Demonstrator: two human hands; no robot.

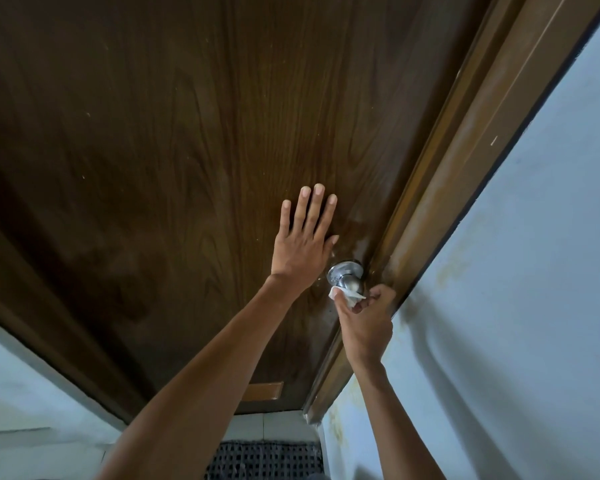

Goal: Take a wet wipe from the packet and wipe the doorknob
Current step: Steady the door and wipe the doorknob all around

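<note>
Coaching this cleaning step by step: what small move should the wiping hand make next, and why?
Probably sweep the wipe up around the doorknob. The right hand pinches it against the knob's lower end only; the upper side shows bare metal, and the left hand lies flat on the door.

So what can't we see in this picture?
From the head view:
- The wipe packet: nowhere in the frame.
- The doorknob: its lower front is covered by the wipe and the right hand.
- The wipe: mostly bunched inside the right hand; only a white bit shows.
- The left hand: its palm faces the door, away from the camera.
- The floor mat: cut off by the bottom edge.
</note>
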